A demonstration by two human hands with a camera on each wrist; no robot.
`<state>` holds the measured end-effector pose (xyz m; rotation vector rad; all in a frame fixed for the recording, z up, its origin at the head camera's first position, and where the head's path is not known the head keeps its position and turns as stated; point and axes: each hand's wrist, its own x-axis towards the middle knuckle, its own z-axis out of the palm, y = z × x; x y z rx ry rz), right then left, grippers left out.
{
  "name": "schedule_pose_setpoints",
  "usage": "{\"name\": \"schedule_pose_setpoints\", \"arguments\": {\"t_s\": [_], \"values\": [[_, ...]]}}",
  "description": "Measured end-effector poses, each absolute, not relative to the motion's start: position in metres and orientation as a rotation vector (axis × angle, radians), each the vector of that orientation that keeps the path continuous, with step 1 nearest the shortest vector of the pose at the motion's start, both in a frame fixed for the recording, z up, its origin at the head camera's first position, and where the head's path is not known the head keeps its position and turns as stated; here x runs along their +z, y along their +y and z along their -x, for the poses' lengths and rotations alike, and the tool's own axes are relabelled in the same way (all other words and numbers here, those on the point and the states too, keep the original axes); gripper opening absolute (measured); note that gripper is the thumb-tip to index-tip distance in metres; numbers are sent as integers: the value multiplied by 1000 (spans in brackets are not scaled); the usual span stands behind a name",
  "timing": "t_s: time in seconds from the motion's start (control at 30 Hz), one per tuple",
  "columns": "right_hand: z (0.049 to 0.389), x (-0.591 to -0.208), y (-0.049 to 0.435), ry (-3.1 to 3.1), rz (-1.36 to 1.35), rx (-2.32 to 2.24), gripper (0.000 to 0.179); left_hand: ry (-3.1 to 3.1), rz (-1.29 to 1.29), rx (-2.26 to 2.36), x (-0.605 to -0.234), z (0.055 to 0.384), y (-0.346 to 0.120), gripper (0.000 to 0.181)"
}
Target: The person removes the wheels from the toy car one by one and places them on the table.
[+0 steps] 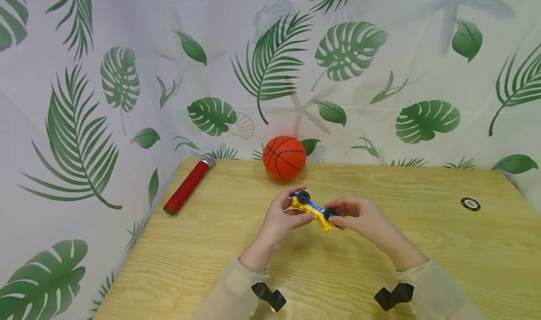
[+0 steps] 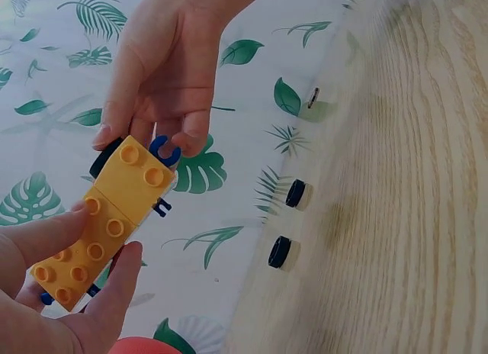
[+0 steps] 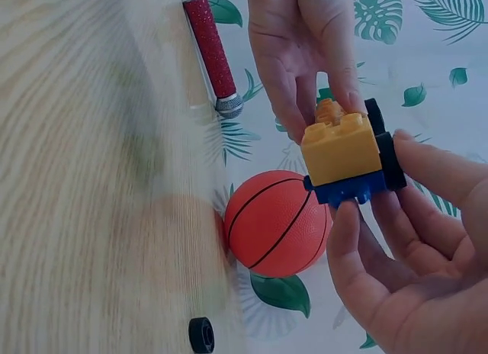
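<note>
A toy car [image 1: 314, 212] of yellow studded blocks on a blue base is held tilted above the table between both hands. Two black wheels show along one side in the head view. In the left wrist view, bare blue clips [image 2: 164, 152] stick out from its other side. My left hand [image 1: 279, 217] grips one end, thumb against the yellow blocks. At the other end my right hand [image 1: 361, 217] pinches the car, fingertips at a black wheel [image 3: 390, 162] and under the blue base [image 3: 345, 188].
Two loose black wheels [image 2: 287, 223] stand on the wooden table [image 1: 203, 245]. An orange basketball [image 1: 284, 157] sits by the back edge. To the left lies a red microphone [image 1: 188, 186], and a black-and-white round chip [image 1: 470, 204] lies at the right. Leaf-printed cloth hangs behind.
</note>
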<state>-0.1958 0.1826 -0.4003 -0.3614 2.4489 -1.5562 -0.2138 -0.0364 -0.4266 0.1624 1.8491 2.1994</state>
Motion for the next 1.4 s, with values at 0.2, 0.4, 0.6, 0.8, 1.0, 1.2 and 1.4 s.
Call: {"name": "schedule_pose_setpoints", "arguments": {"t_s": [0.2,0.4,0.6,0.8,1.0,1.2,1.4], "values": [[196,-401,182,2587,383,-1420,34,1772,-139,2222,-427,214,-36,82],[195,-398,181,2618,404,-1377,36,1740,-88,2233,-428,215,-34,84],[194,-396,178,2613,429,-1346,34,1746,-43,2207,-428,216,-32,72],[195,-397,178,2592,426,-1357,32,1721,-81,2186,-430,214,-30,53],[195,-399,178,2558,421,-1411,35,1692,-101,2171,-433,213,-29,44],[195,-399,179,2556,463,-1436,38,1691,-97,2149,-436,214,-28,39],[195,-401,179,2543,436,-1451,40,1709,-107,2121,-437,215,-27,42]]}}
